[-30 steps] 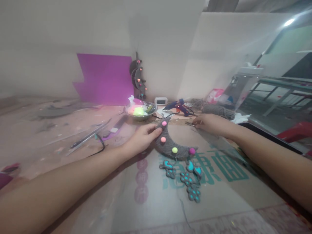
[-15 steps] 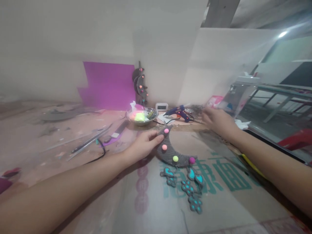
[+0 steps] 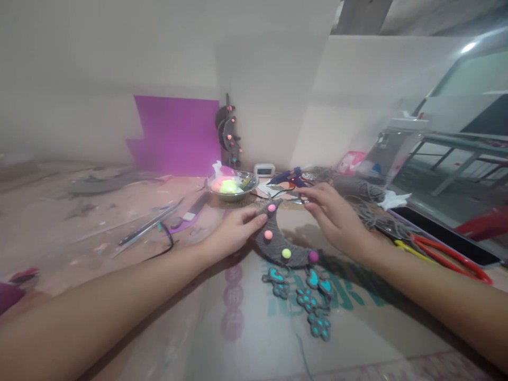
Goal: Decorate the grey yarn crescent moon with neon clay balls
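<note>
My left hand (image 3: 240,233) pinches the upper left part of a crescent moon ornament (image 3: 281,248), wrapped in grey yarn and dotted with pink, salmon, yellow-green and purple balls. Below the crescent's lower edge lie grey flower- and leaf-shaped charms (image 3: 317,323) with turquoise fillings. My right hand (image 3: 337,219) is raised to the right of the crescent's upper tip, thumb and fingers drawn together. A thin shiny piece shows at its fingertips; I cannot make out what it is. The crescent rests on a printed cardboard sheet (image 3: 254,338).
Behind the crescent stand a metal bowl (image 3: 230,197) of colourful pieces, a small white digital clock (image 3: 264,170) and a blue glue gun (image 3: 284,177). To the right lie grey yarn (image 3: 367,189), red-handled scissors (image 3: 452,259) and a phone (image 3: 444,233). Purple sheets (image 3: 178,137) lean against the wall.
My right hand has come left and nearer from the yarn at the back right, reaching beside the crescent's upper tip. My left hand keeps its hold on the crescent.
</note>
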The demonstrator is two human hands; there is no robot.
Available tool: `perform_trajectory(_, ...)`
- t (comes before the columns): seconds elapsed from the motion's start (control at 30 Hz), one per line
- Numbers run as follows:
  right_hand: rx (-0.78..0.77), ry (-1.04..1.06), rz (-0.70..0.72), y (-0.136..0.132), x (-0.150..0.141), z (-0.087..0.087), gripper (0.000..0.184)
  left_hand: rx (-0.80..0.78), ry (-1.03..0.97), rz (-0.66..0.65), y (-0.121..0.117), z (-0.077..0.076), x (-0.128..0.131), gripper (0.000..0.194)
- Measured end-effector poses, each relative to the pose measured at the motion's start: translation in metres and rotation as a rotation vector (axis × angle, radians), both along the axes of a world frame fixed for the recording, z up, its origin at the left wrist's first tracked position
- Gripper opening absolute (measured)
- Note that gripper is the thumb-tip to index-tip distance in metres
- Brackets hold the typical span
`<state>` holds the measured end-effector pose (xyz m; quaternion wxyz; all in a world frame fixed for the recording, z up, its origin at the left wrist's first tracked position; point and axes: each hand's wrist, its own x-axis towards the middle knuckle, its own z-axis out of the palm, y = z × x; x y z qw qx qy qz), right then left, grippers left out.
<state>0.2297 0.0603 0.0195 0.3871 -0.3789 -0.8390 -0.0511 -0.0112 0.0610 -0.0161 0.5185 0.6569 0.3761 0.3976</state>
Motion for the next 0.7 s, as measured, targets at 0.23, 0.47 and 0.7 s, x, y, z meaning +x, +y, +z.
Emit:
perform_trajectory(0.23,-0.053,-0.055,0.011,0.007,0.003,-0.018,0.032,-0.062,-0.059,-0.003,-0.004,0.006,0.001,0.038)
perform_trajectory(0.47,-0.002,0.032,0.038,0.003,-0.001,-0.025,0.028,-0.17,-0.07,0.015,-0.012,0.017,0.003,0.032)
perform_trajectory(0.7,0.043,-0.025,-0.066,-0.001,0.006,-0.004,0.037,-0.072,-0.027,0.008,-0.006,0.007,0.002,0.041)
